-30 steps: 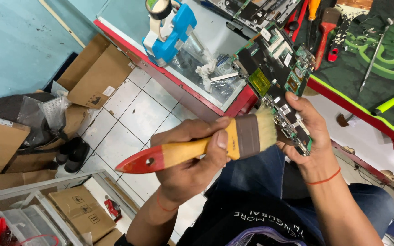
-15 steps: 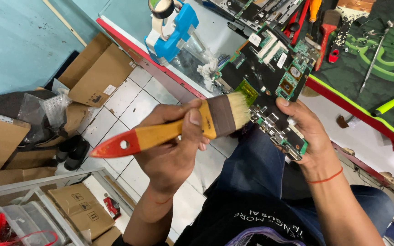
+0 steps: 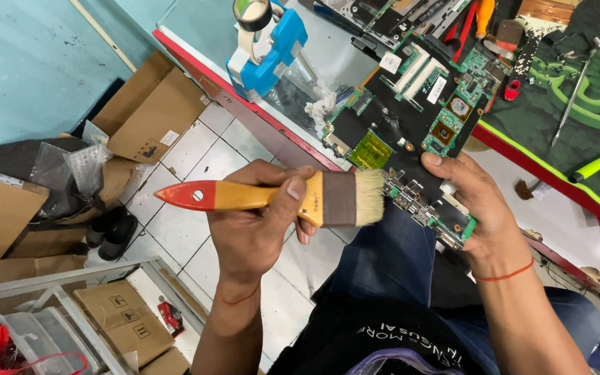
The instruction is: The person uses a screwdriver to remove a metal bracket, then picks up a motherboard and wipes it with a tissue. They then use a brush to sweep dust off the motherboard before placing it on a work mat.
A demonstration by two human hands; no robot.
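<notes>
The left hand (image 3: 255, 222) gripped a paintbrush (image 3: 279, 198), its bristles touching the edge of a circuit board (image 3: 411, 125) clasped by the right hand (image 3: 477, 208).

At mid-frame the left hand (image 3: 255, 226) holds a brush (image 3: 279, 198) lying crosswise, bristles touching the lower edge of a circuit board (image 3: 411, 118). The right hand (image 3: 480, 208) grips that board at lower right. Behind the board, the counter (image 3: 210, 21) fills the upper frame, a tape dispenser (image 3: 269, 48) on it. Cardboard boxes (image 3: 151, 104) lie on the floor at left, shelving (image 3: 71, 305) at lower left.
</notes>
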